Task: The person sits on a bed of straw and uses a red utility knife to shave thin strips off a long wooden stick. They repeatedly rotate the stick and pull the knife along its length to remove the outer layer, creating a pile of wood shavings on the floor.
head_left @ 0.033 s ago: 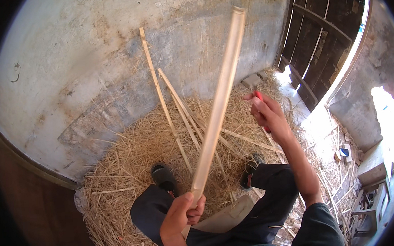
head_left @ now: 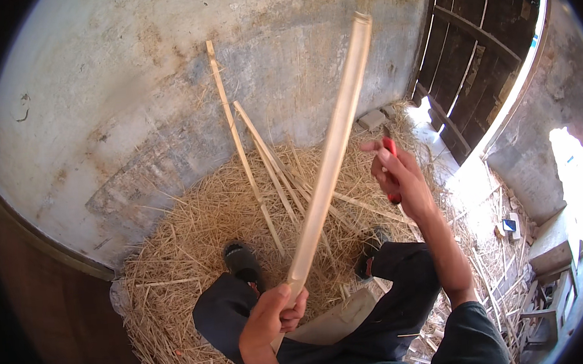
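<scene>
My left hand [head_left: 271, 320] is closed round the lower part of a long, pale split bamboo strip [head_left: 333, 149]. The strip slants up and to the right, its far end raised in front of the wall. To the right of it and apart from it, my right hand [head_left: 403, 175] grips a slim red-handled knife [head_left: 390, 150]. Its handle shows between thumb and fingers, with a dark butt below; the narrow dark tip on top is hard to make out.
Several thin bamboo strips [head_left: 241, 145] lean on the stained wall [head_left: 132, 91] or lie across the heaped shavings [head_left: 176, 256]. My sandalled feet [head_left: 243, 262] rest among the shavings. A dark plank door [head_left: 474, 57] stands far right; a wooden bench-like frame [head_left: 549, 300] is near right.
The far end of the bamboo strip has swung slightly right. My right hand has turned a little, so more of the knife's red handle shows.
</scene>
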A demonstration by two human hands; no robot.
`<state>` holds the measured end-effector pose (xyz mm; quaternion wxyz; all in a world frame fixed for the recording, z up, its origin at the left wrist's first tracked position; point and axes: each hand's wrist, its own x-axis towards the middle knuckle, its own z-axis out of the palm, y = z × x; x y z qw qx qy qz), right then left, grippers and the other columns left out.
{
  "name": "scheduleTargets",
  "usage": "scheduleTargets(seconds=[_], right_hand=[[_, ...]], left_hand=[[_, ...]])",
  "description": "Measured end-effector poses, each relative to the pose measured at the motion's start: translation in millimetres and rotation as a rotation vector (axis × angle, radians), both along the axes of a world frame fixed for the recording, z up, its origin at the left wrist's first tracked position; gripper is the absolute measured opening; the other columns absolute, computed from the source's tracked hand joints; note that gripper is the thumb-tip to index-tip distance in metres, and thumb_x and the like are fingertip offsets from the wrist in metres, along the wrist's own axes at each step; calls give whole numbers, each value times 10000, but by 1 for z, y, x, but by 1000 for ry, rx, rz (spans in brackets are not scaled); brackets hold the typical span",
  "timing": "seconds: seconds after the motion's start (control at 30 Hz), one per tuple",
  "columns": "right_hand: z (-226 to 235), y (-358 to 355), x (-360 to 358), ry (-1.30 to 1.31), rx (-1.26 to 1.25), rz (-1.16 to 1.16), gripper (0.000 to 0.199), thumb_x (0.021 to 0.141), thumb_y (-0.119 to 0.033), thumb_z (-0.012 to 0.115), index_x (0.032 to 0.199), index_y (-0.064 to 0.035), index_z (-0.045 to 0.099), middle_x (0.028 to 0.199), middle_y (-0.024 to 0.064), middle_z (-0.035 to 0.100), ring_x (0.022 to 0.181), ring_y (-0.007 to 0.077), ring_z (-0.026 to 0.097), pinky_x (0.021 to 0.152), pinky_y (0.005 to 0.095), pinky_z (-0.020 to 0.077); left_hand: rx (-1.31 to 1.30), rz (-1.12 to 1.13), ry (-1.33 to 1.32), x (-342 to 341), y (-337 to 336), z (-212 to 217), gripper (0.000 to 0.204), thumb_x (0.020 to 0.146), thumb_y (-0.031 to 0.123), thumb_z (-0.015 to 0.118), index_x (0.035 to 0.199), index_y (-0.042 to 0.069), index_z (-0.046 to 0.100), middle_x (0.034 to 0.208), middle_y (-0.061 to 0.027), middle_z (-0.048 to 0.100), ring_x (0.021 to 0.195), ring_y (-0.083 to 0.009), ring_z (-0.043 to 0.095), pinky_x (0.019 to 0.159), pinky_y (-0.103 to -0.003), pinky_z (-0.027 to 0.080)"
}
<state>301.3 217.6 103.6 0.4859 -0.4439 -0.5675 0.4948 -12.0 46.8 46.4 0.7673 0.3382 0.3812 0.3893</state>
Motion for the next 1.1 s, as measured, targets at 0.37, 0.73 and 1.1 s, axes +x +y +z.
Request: scheduleTargets(seconds=[0.37,0.73,1.1], right_hand=[[-2,-63,-35,69,62,79,323,1026,-227,772,1241,14,755,987,15,751,895,77,640,834,294,524],[-17,-61,-21,-40,455,-48,485,1111,-441,568,1265,0,699,974,47,684,844,173,640,800,316,506],[-33,-81,-37,-641,1006,57,383,810,-353,888,1074,-102,767,772,-12,645,576,171,652,522,316,515]], left_hand=[[332,-7,240,56,6,12,480,1153,506,467,1072,50,593,794,35,435,662,-28,379,555,-217,317],[497,204,617,54,7,5,525,1150,516,475,1032,18,595,688,-9,495,594,-83,464,550,-285,375],[605,261,722,65,7,23,431,1121,424,586,1023,5,605,653,-153,573,572,-303,633,555,-407,462]])
